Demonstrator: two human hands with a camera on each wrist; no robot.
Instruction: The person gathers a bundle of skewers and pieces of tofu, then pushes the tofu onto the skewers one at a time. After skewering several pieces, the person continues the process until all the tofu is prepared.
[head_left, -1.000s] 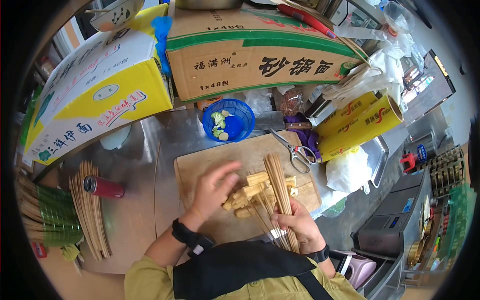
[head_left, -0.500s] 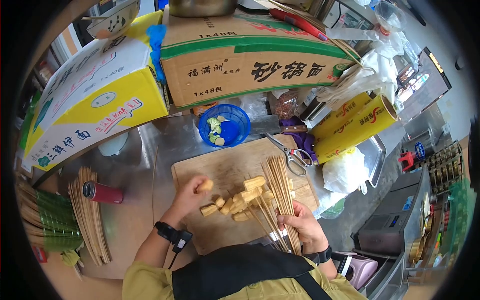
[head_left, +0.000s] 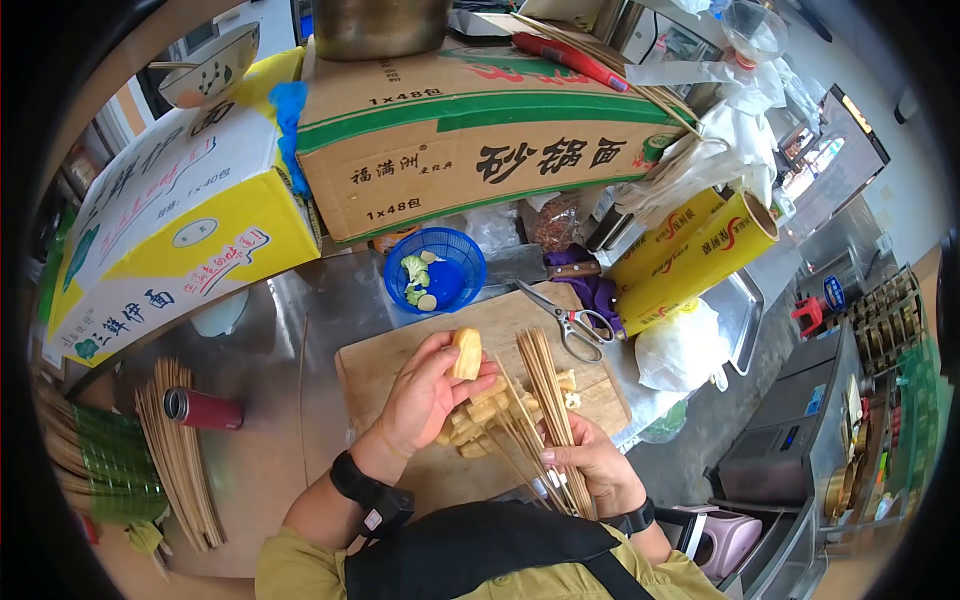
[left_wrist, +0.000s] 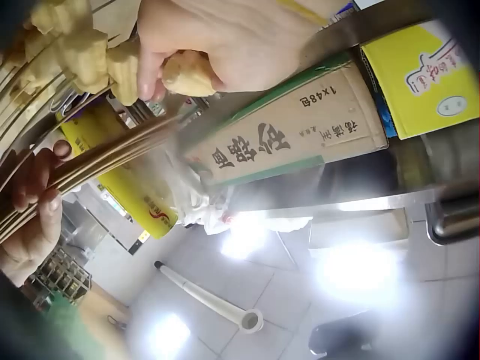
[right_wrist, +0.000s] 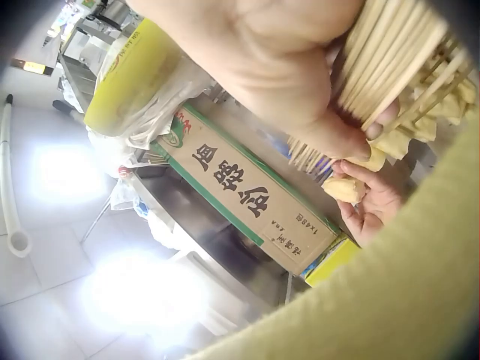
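My left hand [head_left: 418, 400] pinches a pale yellow, roll-shaped food piece [head_left: 466, 355] between thumb and fingers, raised above the cutting board [head_left: 360, 375]. In the left wrist view that same piece [left_wrist: 189, 73] shows beneath the thumb side of the hand. A thick bundle of thin wooden skewers [head_left: 543, 380] is gripped in my right hand [head_left: 600, 465], points toward the far side. Beside the bundle, some skewers slant through more yellow pieces [head_left: 485, 405], which overlap the board. From the right wrist, the skewers [right_wrist: 394, 56] fan out past the thumb, with threaded pieces [right_wrist: 424, 127] behind.
Scissors [head_left: 570, 325] and a cleaver [head_left: 515, 265] lie at the board's far edge. A blue basket [head_left: 470, 270] holds vegetable pieces. Yellow film rolls [head_left: 690, 265] stand right; a red flask [head_left: 205, 408] and more skewers [head_left: 185, 460] are left. Cartons [head_left: 400, 185] line the back.
My left hand reached down to the board's left side, took up a yellow piece and brought it right, close to the skewers. My right hand keeps holding the bundle.
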